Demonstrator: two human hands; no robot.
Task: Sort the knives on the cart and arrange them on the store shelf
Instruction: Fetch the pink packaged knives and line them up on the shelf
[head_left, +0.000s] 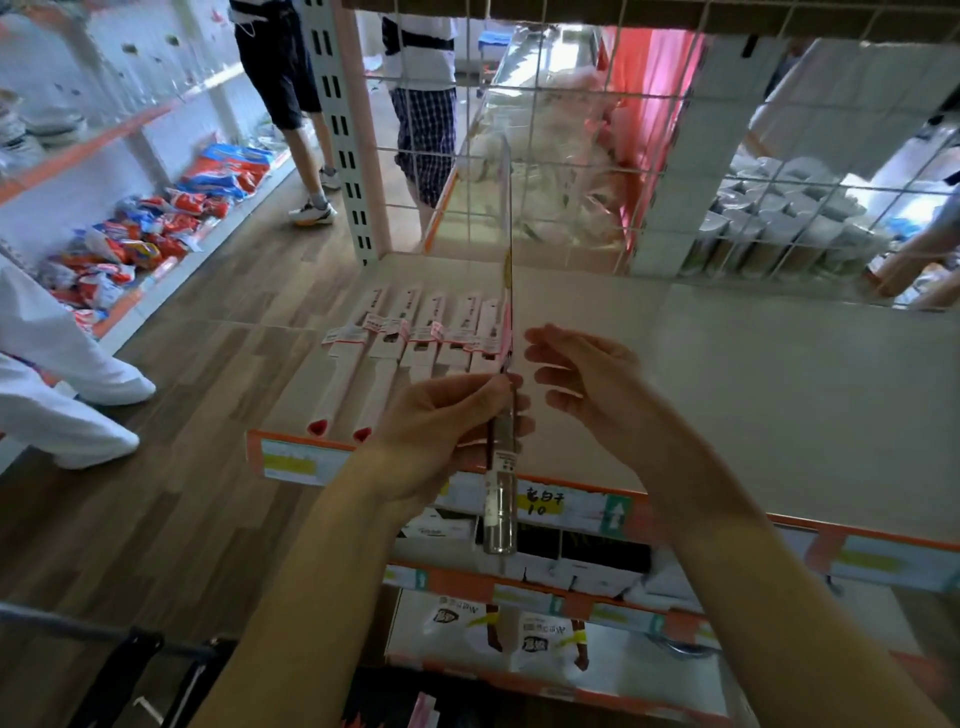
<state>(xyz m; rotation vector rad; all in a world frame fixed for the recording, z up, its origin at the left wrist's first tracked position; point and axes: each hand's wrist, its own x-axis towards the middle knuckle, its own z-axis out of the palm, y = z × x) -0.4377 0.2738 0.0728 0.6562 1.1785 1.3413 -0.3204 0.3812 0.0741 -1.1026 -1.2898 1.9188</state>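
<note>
My left hand (441, 421) grips a packaged knife (506, 291) that stands on edge, its thin card pointing away from me and its clear handle end (500, 514) hanging over the shelf's front lip. Just right of it hovers my right hand (582, 379), fingers loosely spread, holding nothing. To the left of the held knife, several packaged knives (415, 343) in white card sleeves lie side by side on the grey shelf (727, 374). The cart is out of view.
A wire mesh panel (649, 156) backs the shelf, with stacked white bowls (779, 218) behind it. Lower shelves (545, 587) hold boxed goods. People's legs (306, 130) stand in the aisle at left, beside red and blue packets (156, 228) on the floor-level shelf.
</note>
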